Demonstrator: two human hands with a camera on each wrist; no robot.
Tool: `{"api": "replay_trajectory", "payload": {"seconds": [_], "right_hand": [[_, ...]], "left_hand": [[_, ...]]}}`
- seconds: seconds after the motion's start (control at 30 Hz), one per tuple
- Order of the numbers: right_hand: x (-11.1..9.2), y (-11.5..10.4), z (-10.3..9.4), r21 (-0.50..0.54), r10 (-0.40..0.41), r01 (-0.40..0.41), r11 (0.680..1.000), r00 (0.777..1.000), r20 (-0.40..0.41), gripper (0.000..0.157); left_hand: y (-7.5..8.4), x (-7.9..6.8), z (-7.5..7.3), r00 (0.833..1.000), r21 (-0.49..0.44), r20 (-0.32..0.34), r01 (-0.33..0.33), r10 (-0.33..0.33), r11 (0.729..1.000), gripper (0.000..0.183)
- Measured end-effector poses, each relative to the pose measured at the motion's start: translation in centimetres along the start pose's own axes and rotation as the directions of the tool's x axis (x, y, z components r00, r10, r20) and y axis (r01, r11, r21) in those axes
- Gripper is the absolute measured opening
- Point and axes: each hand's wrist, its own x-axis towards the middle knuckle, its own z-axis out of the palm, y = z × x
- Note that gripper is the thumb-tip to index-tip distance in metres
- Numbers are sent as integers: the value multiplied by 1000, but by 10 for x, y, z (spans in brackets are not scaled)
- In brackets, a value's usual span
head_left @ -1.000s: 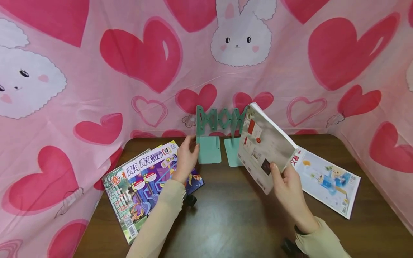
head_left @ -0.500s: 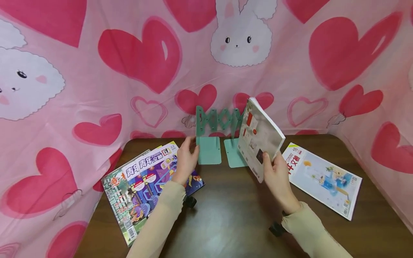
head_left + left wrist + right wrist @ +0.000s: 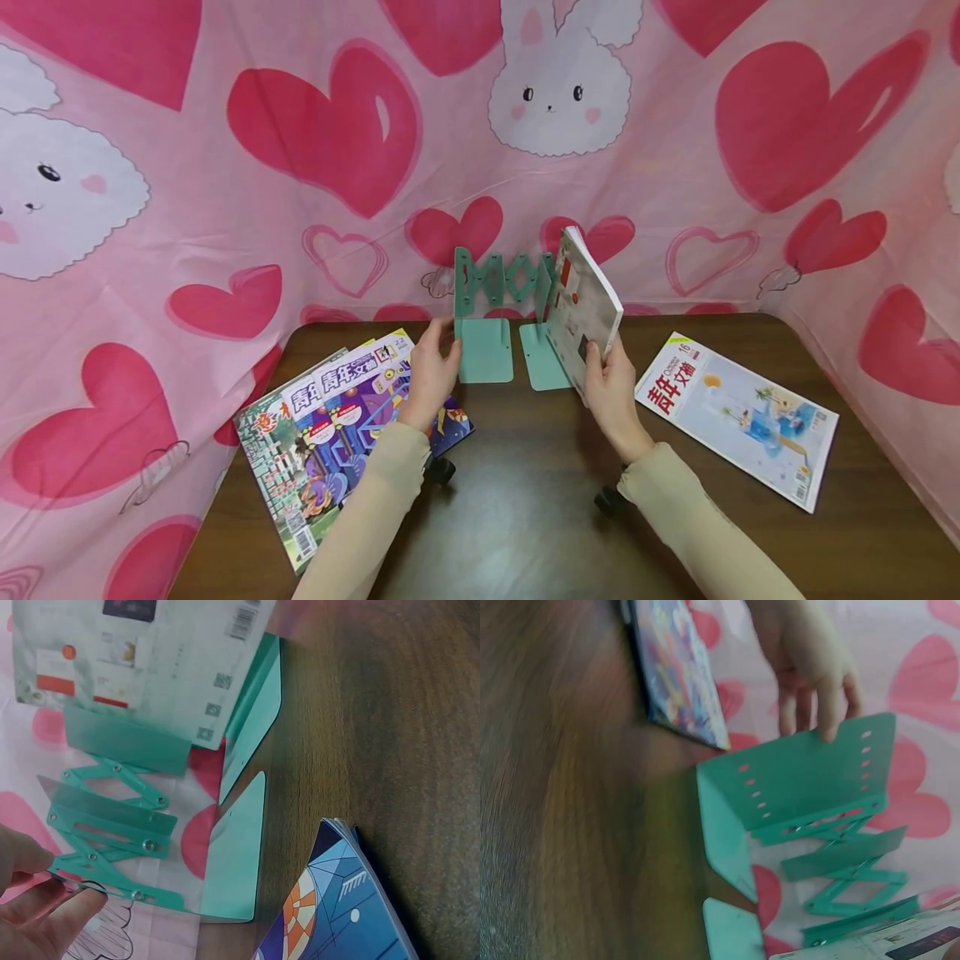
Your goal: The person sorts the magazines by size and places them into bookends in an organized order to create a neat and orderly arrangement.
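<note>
A green folding metal bookend (image 3: 486,352) stands at the back of the table, its zigzag back stretched out between two upright end panels. My left hand (image 3: 431,375) pinches the edge of its left panel, thumb and fingers on either side in the left wrist view (image 3: 45,900). My right hand (image 3: 611,396) grips the lower near edge of a magazine (image 3: 583,304), its grey-white back cover showing. Held nearly upright, the magazine leans beside the right panel, above the right base plate (image 3: 545,358). Whether its bottom touches the plate I cannot tell.
Several overlapping magazines (image 3: 337,433) lie at the table's left, partly under my left forearm. Another magazine with a blue and white cover (image 3: 750,417) lies flat on the right. A pink heart-patterned cloth (image 3: 450,167) hangs close behind the table.
My right hand has carried the magazine left to the bookend's right panel and turned it more upright. The flat magazine on the right is now uncovered. My left hand has stayed in place.
</note>
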Motion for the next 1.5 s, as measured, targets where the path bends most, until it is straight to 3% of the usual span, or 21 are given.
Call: {"api": "replay_trajectory", "payload": {"seconds": [0.33,0.73,1.5], "right_hand": [[4,13,15,-14,7,-7,1000,1000,2,38],[11,19,34,-4,-51,51,999,999,-15,38],[15,18,39,-31,-78,79,996,996,29,42]], "left_hand": [[2,-1,0,1000,-2,5,-2,2,1000,34],[3,1,-1,1000,-5,15,22,-22,1000,34],[2,-1,0,1000,-2,13,5,-5,1000,36]]}}
